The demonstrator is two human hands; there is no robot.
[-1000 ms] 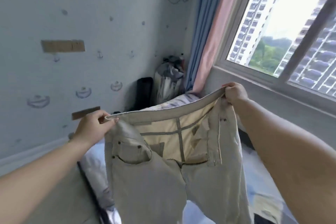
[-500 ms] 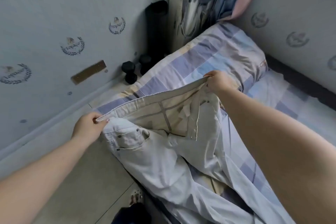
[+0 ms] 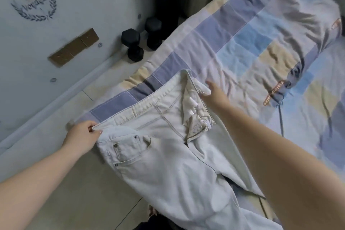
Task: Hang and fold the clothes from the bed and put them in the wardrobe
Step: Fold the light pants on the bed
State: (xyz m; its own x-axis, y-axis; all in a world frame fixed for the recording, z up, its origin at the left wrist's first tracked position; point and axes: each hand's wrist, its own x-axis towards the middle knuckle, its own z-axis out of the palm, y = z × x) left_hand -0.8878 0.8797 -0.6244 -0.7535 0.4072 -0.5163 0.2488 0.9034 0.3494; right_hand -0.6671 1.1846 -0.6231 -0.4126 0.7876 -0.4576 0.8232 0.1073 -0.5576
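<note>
Jeans (image 3: 168, 164) — pale, almost white, fly undone — lie spread at the near left edge of the bed (image 3: 252, 39), waistband on the checked quilt and legs trailing off toward the floor. The left hand (image 3: 82, 137) pinches the waistband's left corner, while the right hand (image 3: 214, 93) rests by the open fly, fingers loosely extended (blurred, so I cannot tell whether it grips anything). Judging by this, folding has barely begun, and putting them in the wardrobe — out of view — remains.
</note>
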